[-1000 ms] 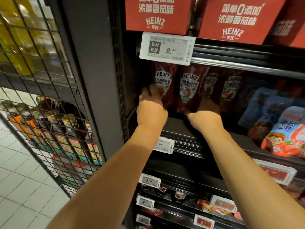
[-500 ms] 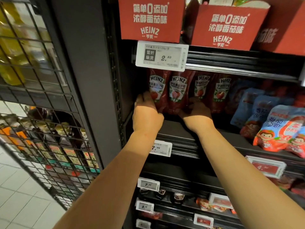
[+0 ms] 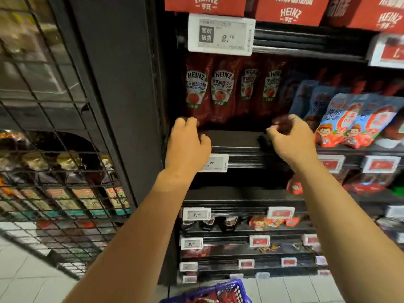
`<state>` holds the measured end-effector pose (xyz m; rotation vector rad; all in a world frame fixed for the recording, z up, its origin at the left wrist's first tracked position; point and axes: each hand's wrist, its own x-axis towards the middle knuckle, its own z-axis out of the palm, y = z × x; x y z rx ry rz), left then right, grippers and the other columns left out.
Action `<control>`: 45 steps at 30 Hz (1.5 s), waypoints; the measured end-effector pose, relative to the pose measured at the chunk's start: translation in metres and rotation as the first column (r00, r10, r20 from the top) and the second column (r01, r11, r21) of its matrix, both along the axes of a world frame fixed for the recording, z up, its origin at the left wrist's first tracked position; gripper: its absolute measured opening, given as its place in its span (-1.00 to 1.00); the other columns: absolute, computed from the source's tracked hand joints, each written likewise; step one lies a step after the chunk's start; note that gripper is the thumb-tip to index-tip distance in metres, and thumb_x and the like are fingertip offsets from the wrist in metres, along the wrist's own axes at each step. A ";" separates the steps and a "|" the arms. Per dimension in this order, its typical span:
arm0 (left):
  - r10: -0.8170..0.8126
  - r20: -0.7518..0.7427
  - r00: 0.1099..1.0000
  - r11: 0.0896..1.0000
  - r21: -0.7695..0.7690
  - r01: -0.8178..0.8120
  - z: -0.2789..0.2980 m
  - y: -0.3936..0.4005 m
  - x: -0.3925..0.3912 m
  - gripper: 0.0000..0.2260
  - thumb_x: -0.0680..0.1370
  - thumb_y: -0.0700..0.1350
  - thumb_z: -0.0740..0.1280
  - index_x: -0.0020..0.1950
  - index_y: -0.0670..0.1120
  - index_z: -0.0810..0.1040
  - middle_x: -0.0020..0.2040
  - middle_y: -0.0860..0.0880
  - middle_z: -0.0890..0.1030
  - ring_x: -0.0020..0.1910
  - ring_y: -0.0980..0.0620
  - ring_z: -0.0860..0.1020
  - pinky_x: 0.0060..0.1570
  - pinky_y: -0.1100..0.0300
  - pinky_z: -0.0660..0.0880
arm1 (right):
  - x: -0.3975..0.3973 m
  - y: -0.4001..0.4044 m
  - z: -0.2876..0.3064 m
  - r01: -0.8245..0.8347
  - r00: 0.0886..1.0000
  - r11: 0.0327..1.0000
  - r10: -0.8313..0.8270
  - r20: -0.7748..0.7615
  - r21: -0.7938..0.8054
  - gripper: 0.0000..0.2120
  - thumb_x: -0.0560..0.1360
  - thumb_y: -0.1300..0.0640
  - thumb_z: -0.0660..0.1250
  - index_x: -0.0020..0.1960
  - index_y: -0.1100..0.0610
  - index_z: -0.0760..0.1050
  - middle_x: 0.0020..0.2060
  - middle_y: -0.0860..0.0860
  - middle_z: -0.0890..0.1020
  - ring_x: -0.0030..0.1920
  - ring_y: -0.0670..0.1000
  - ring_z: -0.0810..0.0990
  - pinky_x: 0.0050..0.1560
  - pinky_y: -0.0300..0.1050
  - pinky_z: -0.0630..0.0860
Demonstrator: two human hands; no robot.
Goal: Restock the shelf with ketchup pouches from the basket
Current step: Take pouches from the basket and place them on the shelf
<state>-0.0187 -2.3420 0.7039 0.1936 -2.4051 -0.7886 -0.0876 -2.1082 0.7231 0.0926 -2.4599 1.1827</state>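
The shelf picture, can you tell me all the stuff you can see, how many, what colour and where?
Heinz ketchup pouches: four, dark red, standing in a row on the upper shelf.
Cartoon pouches: several, blue and red, right of the ketchup.
Big price tag: one, white, above the ketchup.
Heinz boxes: at least three, red, top shelf.
Basket: one, blue, on the floor at the bottom edge, red packs inside.
Wire cage: one, black, far left, holding bottles.
Left hand: at the shelf edge, below the leftmost pouch.
Right hand: fingers curled, holding nothing.
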 end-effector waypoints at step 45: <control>-0.140 0.958 0.250 0.869 0.240 -0.432 -0.634 0.113 0.321 -0.83 0.53 -0.10 0.35 0.10 -0.07 0.62 0.04 -0.09 0.65 0.03 -0.16 0.59 -0.09 0.12 0.47 | 0.253 0.152 -0.616 -0.080 0.108 0.991 0.116 0.987 -0.107 -0.89 0.44 0.17 0.43 -0.06 0.06 0.54 -0.06 0.15 0.66 -0.14 0.12 0.67 -0.06 0.19 0.65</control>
